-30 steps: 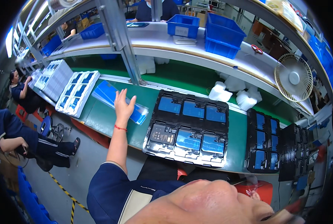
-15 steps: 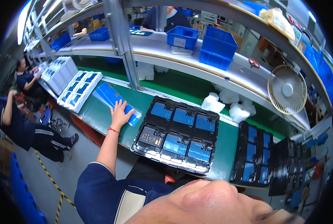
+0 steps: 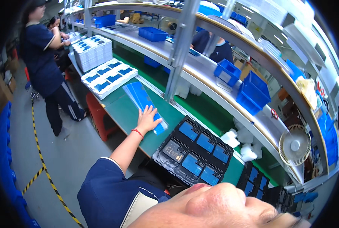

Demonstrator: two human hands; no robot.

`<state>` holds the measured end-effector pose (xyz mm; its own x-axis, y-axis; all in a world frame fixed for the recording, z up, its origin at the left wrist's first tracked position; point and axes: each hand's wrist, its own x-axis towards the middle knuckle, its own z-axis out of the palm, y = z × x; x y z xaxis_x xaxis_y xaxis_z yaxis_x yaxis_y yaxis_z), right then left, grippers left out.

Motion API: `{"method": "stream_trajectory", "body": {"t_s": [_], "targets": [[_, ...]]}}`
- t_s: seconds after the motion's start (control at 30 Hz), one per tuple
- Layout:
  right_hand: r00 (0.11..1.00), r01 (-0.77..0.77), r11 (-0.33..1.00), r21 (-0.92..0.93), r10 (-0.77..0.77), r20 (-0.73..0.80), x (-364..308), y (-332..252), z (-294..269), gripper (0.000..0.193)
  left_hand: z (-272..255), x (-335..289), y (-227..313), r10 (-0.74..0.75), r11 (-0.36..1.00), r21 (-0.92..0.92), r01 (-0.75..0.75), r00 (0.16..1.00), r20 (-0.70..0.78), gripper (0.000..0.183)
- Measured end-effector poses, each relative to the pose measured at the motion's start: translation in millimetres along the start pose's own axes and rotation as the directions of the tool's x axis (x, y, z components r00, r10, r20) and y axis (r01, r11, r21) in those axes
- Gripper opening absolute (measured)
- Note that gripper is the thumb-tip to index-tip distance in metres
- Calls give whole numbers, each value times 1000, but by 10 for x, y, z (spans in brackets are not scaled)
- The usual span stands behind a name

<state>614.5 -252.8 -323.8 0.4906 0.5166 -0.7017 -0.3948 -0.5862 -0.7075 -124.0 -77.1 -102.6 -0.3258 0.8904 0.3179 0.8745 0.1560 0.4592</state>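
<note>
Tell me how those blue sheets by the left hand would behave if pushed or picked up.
The blue sheets look thin, so they are probably light and bendy. Their smooth faces suggest they may slide easily. Lying flat and fanned on the table, they would likely spread rather than tip.

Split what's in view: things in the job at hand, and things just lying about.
Likely in the job:
blue sheets, under the left hand
black six-compartment tray

Apparently just lying about:
red-handled scissors
fan
blue bins on the shelf
red stool
</note>
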Motion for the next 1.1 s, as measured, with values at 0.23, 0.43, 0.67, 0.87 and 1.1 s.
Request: {"method": "stream_trajectory", "body": {"t_s": [0.23, 0.43, 0.67, 0.87, 1.1], "targets": [[961, 270, 805, -528, -262, 92, -690, -558, 546, 16, -155, -87, 41, 23, 1000, -10, -22, 996, 84, 75], [928, 322, 537, -780, -342, 147, -933, -667, 961, 17, -134, -95, -22, 22, 998, -56, -14, 991, 130, 70], [918, 307, 374, -875, -360, 168, -1059, -665, 1017, 20, -187, -126, -21, 48, 997, -72, -34, 978, 203, 79], [913, 314, 313, -896, -359, 194, -1061, -599, 1001, 22, -256, -113, -25, 42, 999, -43, -32, 963, 266, 82], [914, 306, 251, -918, -347, 210, -1024, -464, 967, 26, -266, -68, -11, 31, 998, -64, -14, 959, 281, 71]]}}
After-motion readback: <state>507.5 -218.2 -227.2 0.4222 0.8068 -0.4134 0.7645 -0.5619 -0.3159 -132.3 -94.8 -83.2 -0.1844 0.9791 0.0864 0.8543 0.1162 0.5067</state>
